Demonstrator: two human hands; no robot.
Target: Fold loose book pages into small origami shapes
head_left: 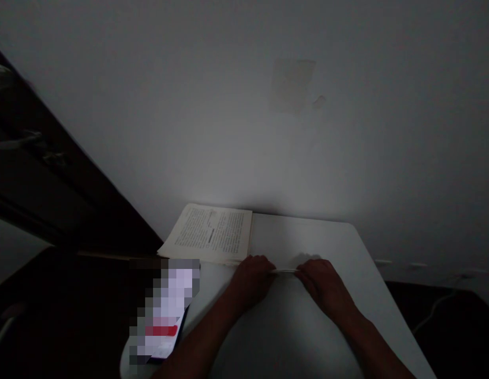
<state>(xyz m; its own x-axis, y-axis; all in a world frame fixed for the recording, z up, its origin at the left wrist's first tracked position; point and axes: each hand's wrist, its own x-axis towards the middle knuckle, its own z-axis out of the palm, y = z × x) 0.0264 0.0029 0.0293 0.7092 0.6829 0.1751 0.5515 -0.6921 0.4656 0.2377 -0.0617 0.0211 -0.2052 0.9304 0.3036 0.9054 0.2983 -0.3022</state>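
Note:
My left hand point(254, 279) and my right hand point(321, 281) rest on a white table point(347, 252), fingers curled. Between them they pinch a small thin white strip or sheet point(286, 270), one hand at each end. It is too dim to tell what the white piece is. A stack of printed pages point(212, 234) lies just beyond my left hand, at the table's far left corner.
A lit phone screen point(165, 310), partly pixelated, lies at the table's left edge. A pale wall rises right behind the table. A dark door or cabinet point(50, 184) stands to the left. A cable point(437, 305) runs along the dark floor at the right.

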